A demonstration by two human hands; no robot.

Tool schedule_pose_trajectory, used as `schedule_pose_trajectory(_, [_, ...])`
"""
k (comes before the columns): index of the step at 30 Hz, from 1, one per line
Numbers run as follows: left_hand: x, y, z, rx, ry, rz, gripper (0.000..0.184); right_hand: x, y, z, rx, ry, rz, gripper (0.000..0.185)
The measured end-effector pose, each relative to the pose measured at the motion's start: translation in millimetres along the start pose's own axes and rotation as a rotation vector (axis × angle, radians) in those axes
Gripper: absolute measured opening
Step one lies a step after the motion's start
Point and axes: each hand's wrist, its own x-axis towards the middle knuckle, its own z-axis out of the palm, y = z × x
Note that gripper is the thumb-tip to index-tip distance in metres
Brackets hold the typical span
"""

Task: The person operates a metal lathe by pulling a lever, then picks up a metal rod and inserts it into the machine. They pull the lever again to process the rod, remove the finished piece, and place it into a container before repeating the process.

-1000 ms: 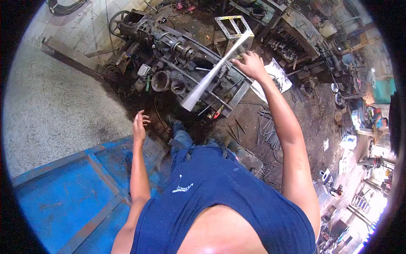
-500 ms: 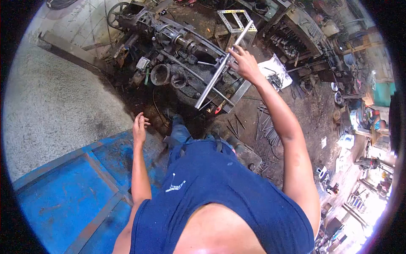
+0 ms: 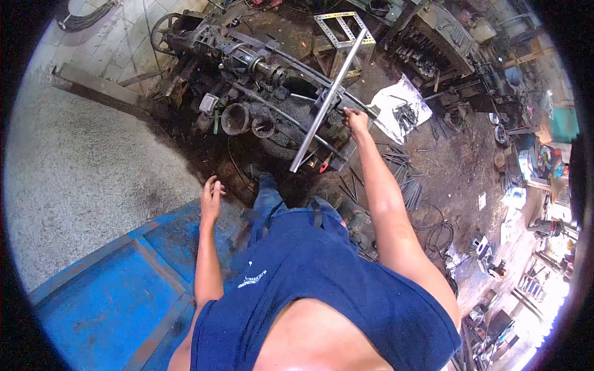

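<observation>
A long shiny metal bar (image 3: 328, 102) lies slantwise across the tailstock end of a dark, greasy machine (image 3: 253, 62). Just right of the bar, my right hand (image 3: 357, 120) is closed at the machine's end, its fingers drawn together; what they grip, if anything, is too small to make out. My left hand (image 3: 213, 193) hangs over the floor beside the blue metal panel, holding nothing, with its fingers apart. Between the hands, two round containers (image 3: 235, 119) stand against the machine's near side.
A yellow-edged metal frame (image 3: 345, 29) stands beyond the bar. White sheeting with dark metal pieces (image 3: 402, 110) lies on the floor at right, near scattered rods (image 3: 405, 179). A blue panel (image 3: 111, 297) fills the lower left. A rack of parts (image 3: 427, 49) stands at upper right.
My right hand has left the bar and moved down toward me, closing its fingers. The bar, spinning or blurred earlier, now appears sharp. My left hand has shifted slightly.
</observation>
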Motion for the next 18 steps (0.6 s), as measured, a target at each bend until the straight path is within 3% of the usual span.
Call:
schedule_pose_trajectory(3, [3, -1, -2, -0.01, 0.015, 0.03, 0.045, -14, 19, -13, -0.059, 0.118, -0.102, 0.02])
schedule_pose_trajectory(9, [0, -8, 0, 0.035, -0.021, -0.006, 0.045, -38, 30, -37, 0.094, 0.089, 0.153, 0.019])
schedule_pose_trajectory(11, [2, -13, 1, 0.04, -0.05, -0.007, 0.045, -36, 27, -34, 0.052, 0.083, 0.148, 0.021])
schedule_pose_trajectory(13, [3, -11, 2, 0.031, -0.049, 0.005, 0.045, -42, 9, -27, -0.661, 0.065, -0.229, 0.028])
schedule_pose_trajectory(14, [4, -9, 4, 0.014, -0.049, 0.016, 0.046, -41, 4, -21, -0.814, 0.071, -0.307, 0.03])
schedule_pose_trajectory(15, [5, -7, 4, 0.019, -0.049, 0.019, 0.046, -45, -1, -16, -0.809, 0.072, -0.305, 0.03])
schedule_pose_trajectory(17, [6, -1, 5, 0.044, -0.061, 0.011, 0.047, -59, -24, -7, -1.072, 0.121, -0.577, 0.026])
schedule_pose_trajectory(18, [7, 1, 6, 0.048, -0.061, 0.014, 0.047, -53, -22, -5, -1.009, 0.031, -0.563, 0.022])
